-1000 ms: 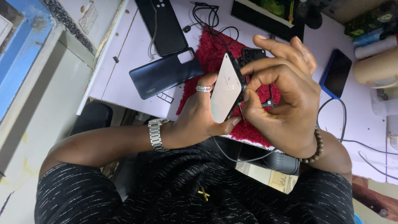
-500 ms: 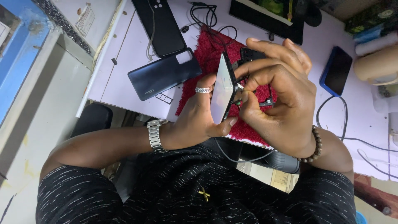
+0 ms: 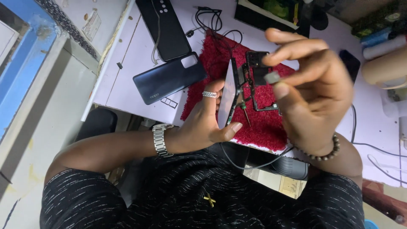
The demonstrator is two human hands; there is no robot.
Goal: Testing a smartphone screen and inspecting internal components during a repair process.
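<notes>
The opened phone point(image 3: 231, 93) stands on its edge above the red fibre mat point(image 3: 263, 127), seen nearly side-on, w/ its pale face turned to the left hand point(image 3: 203, 123). That hand is curled around it: thumb tip at the lower edge, fingers behind the pale face, so the phone is gripped firmly; a silver ring sits on one finger and a metal watch point(image 3: 159, 140) on the wrist. The right hand point(image 3: 313, 97) is raised just beside the phone, apart from it, a bit blurred; its thumb and forefinger are pinched on a small grey part point(image 3: 272, 77), the other fingers loosely bent. What kind of part it is I cannot tell. A bead bracelet point(image 3: 324, 152) is on this wrist. On the mat, between the two hands, lies a black inner frame point(image 3: 259, 82) of a phone, and near the phone's lower end a thin screwdriver point(image 3: 246, 114) rests on the red fibres. Left of the mat, on the white desk point(image 3: 127, 63), lies a dark blue back cover point(image 3: 169, 78), face down, and above it a black phone case point(image 3: 165, 27) w/ a cable across it. A black cable point(image 3: 254, 163) hangs below the mat edge, in front of the person's dark shirt. At far right another dark phone point(image 3: 349, 63) is partly hidden by the right hand.
</notes>
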